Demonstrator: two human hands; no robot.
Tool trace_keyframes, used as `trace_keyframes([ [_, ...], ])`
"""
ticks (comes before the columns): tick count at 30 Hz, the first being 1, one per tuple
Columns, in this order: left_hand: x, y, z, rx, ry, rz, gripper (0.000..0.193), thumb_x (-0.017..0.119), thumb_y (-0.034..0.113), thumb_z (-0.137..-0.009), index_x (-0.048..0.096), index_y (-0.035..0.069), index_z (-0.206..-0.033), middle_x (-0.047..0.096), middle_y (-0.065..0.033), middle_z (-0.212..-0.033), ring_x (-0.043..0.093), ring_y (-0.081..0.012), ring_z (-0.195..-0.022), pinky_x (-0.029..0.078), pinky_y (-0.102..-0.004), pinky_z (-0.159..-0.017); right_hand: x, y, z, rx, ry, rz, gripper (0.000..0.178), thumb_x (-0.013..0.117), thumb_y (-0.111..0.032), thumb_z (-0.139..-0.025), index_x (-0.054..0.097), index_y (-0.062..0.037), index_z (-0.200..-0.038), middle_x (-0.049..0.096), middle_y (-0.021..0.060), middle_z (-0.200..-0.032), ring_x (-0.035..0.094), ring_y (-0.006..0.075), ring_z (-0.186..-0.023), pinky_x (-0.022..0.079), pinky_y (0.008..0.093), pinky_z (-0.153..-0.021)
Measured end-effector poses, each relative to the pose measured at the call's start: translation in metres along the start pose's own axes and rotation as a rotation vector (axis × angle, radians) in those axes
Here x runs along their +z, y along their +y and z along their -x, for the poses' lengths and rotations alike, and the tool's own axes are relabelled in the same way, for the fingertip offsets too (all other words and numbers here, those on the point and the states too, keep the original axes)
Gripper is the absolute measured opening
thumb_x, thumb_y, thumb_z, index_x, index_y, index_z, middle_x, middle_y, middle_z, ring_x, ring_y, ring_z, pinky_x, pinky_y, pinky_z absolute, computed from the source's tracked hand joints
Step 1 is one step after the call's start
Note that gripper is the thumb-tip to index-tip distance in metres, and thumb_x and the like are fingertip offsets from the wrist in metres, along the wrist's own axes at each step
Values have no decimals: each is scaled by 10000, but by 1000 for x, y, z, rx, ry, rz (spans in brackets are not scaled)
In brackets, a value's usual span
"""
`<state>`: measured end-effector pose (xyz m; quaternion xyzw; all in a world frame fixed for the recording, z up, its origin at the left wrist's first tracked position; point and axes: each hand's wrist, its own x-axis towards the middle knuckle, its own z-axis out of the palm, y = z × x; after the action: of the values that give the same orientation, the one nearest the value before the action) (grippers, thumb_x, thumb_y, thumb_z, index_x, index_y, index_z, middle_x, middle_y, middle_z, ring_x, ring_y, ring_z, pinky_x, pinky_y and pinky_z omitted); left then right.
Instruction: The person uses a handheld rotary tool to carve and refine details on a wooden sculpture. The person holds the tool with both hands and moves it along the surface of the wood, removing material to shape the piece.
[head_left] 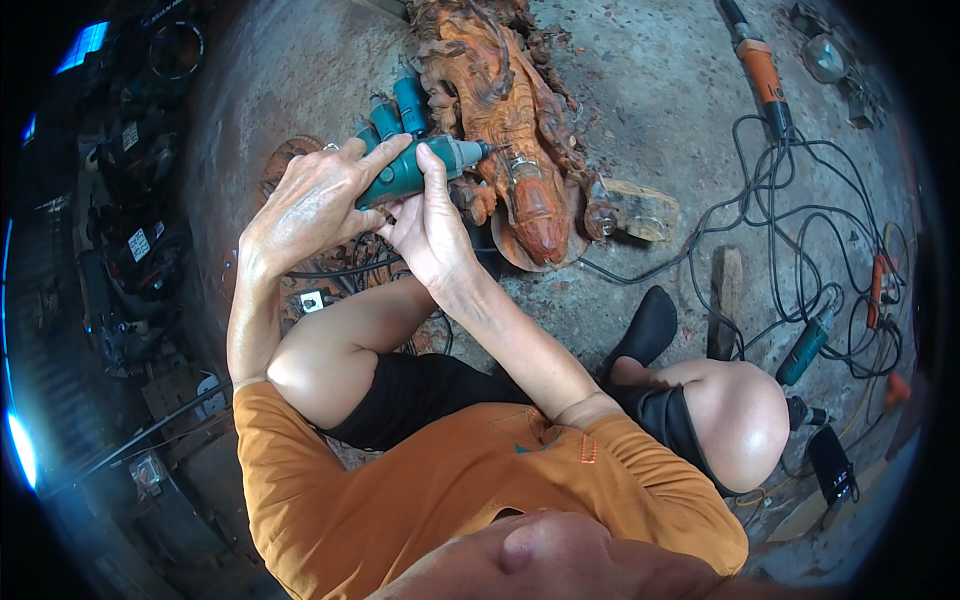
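Note:
Both hands grip a green electric die grinder [402, 175] with a grey nose and a thin bit pointing right. Wrapped round its rear is my left hand [312, 195], index finger laid along the top. My right hand [432, 225] supports the body from below, its thumb pressed on the upper side near the nose. The bit lies over a reddish-brown wood carving [515, 110] with twisted, branching shapes and a smooth rounded end; whether it touches the wood I cannot tell. Beyond my left hand stand several similar green power tools [409, 103], partly hidden by it.
An orange grinder [765, 75] lies at the far right above tangled black cables [770, 185]. Another green tool [805, 348] rests near my right knee. A wooden block [642, 210] and a wood strip [730, 295] sit right of the carving. A white socket [312, 300] is beside my left knee.

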<state>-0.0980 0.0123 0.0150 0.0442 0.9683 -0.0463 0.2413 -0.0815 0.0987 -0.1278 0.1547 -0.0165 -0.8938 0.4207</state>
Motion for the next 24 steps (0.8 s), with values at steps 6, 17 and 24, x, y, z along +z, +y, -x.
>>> trace_keyframes([
  [6, 1, 1, -1, 31, 25, 21, 883, 850, 143, -611, 513, 128, -1427, 652, -162, -918, 654, -344, -832, 529, -435, -754, -1, -1, 2, -1, -9, 5, 634, 570, -599, -948, 468, -139, -1371, 573, 28, -1235, 514, 164, -1133, 472, 428, -948],
  [17, 7, -5, 2, 118, 90, 39, 816, 816, 106, -632, 533, 69, -1395, 648, -194, -852, 657, -346, -739, 527, -427, -661, 1, 0, 6, -9, -23, 51, 773, 595, -656, -902, 399, -105, -1407, 501, 53, -1281, 487, 167, -1228, 470, 402, -997],
  [24, 7, -5, 2, 136, 92, 37, 824, 799, 100, -625, 529, 64, -1402, 651, -199, -862, 660, -354, -751, 529, -435, -679, -1, 1, 6, -17, 1, 54, 774, 593, -664, -899, 406, -107, -1403, 507, 53, -1279, 494, 169, -1214, 471, 405, -987],
])
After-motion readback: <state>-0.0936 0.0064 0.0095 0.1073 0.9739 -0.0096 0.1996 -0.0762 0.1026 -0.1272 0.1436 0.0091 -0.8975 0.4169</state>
